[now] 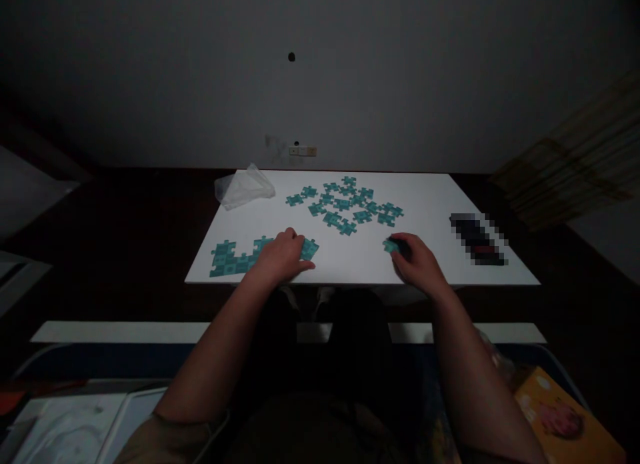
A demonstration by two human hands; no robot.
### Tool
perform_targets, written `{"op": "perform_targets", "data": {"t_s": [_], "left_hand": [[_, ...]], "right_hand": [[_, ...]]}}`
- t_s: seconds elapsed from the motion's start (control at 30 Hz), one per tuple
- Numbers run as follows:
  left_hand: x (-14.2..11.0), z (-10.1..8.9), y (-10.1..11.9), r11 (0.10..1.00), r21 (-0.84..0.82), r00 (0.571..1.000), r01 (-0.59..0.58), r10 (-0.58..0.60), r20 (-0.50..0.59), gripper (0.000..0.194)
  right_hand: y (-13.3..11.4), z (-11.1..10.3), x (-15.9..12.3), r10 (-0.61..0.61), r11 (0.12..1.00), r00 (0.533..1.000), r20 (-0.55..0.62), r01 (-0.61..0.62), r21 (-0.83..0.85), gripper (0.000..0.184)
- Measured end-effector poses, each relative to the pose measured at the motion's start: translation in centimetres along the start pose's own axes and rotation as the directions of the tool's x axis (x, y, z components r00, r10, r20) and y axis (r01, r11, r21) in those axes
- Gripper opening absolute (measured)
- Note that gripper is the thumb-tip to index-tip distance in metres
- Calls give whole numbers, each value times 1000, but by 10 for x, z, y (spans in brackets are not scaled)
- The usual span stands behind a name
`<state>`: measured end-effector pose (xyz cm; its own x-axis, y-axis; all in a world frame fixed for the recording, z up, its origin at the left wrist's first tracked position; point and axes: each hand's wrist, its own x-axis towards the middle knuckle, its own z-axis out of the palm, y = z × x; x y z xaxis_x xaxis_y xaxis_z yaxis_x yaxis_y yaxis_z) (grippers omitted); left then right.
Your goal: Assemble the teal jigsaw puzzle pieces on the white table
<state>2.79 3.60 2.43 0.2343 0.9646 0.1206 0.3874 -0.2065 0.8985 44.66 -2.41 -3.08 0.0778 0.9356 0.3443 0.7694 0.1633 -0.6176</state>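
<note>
A white table carries teal jigsaw pieces. A joined strip of pieces lies along the near left edge. My left hand rests on the right end of that strip, fingers curled and pressing down on it. My right hand is to the right, near the front edge, fingers pinched on a single teal piece. A loose pile of several teal pieces lies in the middle of the table beyond both hands.
A crumpled clear plastic bag lies at the table's far left corner. A dark flat object sits at the right side. An orange box lies at lower right beside my arm. The room is dim.
</note>
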Motion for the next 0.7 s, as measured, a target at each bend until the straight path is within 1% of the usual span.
{"op": "perform_targets", "data": {"t_s": [0.07, 0.17, 0.27, 0.33, 0.4, 0.47, 0.53, 0.63, 0.7], "left_hand": [[2, 3, -2, 1000, 24, 1000, -3, 3, 11, 55], [6, 6, 0, 996, 83, 999, -27, 24, 42, 49], [10, -1, 1, 981, 179, 992, -77, 56, 116, 41], [13, -12, 1, 966, 231, 985, -112, 78, 153, 36], [17, -27, 1, 953, 276, 983, -125, 82, 163, 36], [23, -41, 2, 935, 332, 983, -122, 68, 168, 40], [29, -50, 3, 923, 367, 984, -115, 56, 168, 44], [38, -52, 3, 924, 367, 984, -110, 49, 171, 44], [43, -46, 2, 937, 335, 986, -101, 49, 159, 41]], "right_hand": [[-21, 12, -7, -78, 993, 997, 20, 76, 89, 45], [-52, 36, -10, -183, 967, 983, 11, 178, 182, 41], [-78, 64, -9, -227, 944, 974, -11, 223, 244, 41], [-91, 79, -6, -227, 939, 974, -19, 225, 261, 40], [-100, 90, -3, -219, 940, 975, -24, 218, 262, 40], [-107, 95, 1, -202, 948, 979, -15, 199, 249, 40], [-113, 97, 5, -158, 965, 987, 25, 149, 217, 37], [-127, 98, 11, -67, 991, 990, 124, 51, 124, 32], [-140, 101, 12, -48, 998, 983, 180, 41, 40, 29]]}}
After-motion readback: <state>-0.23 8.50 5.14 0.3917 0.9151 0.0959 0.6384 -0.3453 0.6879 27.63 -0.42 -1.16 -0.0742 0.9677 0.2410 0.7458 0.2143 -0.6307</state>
